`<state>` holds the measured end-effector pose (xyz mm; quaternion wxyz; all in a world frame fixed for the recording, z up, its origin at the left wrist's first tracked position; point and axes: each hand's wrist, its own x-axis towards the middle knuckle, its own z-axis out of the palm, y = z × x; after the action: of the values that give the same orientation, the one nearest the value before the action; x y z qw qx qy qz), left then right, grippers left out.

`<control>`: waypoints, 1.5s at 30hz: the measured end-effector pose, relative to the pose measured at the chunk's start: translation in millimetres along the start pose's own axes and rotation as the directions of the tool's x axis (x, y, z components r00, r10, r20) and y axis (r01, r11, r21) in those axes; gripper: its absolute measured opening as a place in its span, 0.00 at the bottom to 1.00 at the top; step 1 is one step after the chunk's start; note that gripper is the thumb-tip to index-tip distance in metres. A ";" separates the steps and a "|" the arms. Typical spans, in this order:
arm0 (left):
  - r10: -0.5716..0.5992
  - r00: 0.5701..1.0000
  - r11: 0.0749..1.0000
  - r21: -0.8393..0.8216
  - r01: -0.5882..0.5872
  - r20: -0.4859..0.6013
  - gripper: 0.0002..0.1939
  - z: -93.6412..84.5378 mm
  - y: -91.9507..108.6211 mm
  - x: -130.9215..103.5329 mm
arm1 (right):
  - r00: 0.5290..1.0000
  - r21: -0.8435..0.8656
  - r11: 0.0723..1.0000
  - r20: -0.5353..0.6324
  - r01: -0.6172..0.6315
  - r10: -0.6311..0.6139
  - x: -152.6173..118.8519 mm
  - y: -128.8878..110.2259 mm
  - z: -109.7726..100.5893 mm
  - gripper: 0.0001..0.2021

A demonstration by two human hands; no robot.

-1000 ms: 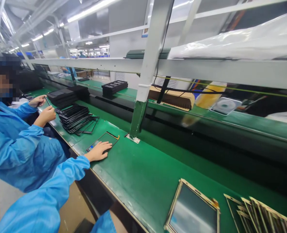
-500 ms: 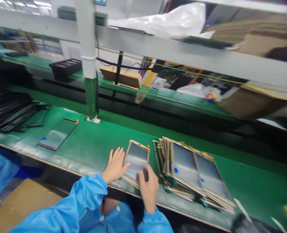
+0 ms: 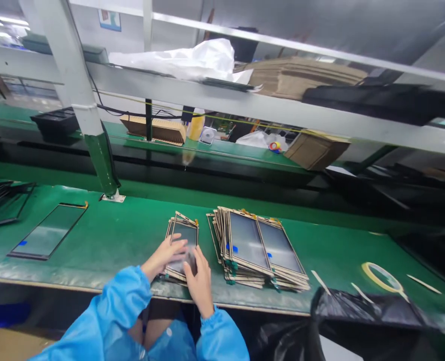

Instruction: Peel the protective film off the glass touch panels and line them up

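Observation:
A small stack of glass touch panels with pale gold frames (image 3: 187,231) lies on the green bench in front of me. My left hand (image 3: 166,255) reaches over the stack's left side, its fingers stretched across the top panel's glass and slightly blurred. At the lower right edge of the same stack is my right hand (image 3: 199,282), thumb and fingers apart. Neither hand's fingers close round a panel. Just right of it stands a larger, fanned pile of gold-framed panels (image 3: 247,240) with blue tabs and orange flex tails. One black-edged glass panel (image 3: 51,233) lies alone to the left.
Black frames (image 3: 0,200) are heaped at the far left. A tape roll (image 3: 383,277) and pale strips lie at right, near a black plastic bag (image 3: 350,306) at the bench's front edge. A green-and-white post (image 3: 102,163) rises behind, under a shelf beam (image 3: 207,98).
My view has swung to the right, showing the tape roll and bag more fully. My left hand has moved further over the panel stack; my right hand's thumb and fingers remain apart at its right side.

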<state>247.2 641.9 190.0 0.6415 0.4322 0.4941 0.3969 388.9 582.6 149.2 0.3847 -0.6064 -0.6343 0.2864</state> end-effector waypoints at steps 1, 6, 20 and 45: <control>-0.053 0.998 0.997 -0.053 0.055 0.041 0.27 1.0 5.6 3.5 | 1.000 0.036 0.999 -0.015 0.001 0.000 -0.4 0.4 -0.1 0.26; -0.104 0.990 0.970 -0.211 0.123 0.100 0.27 -10.0 33.0 -20.4 | 0.962 0.460 0.888 -0.234 -0.016 0.139 -2.3 -9.7 -10.6 0.28; -0.210 0.946 0.974 -0.033 0.225 0.245 0.22 -71.7 57.2 -153.8 | 0.859 0.514 0.815 0.510 -0.266 -0.041 26.2 -91.8 -59.3 0.32; -0.515 0.644 0.854 0.271 0.445 0.565 0.19 -68.6 107.4 -123.1 | 0.306 -0.430 0.004 0.636 0.903 -0.708 46.2 -131.6 -97.2 0.12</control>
<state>147.2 571.1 318.0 0.8246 0.4249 0.3729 0.0208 399.3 605.1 317.4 0.1114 -0.1797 -0.9552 -0.2070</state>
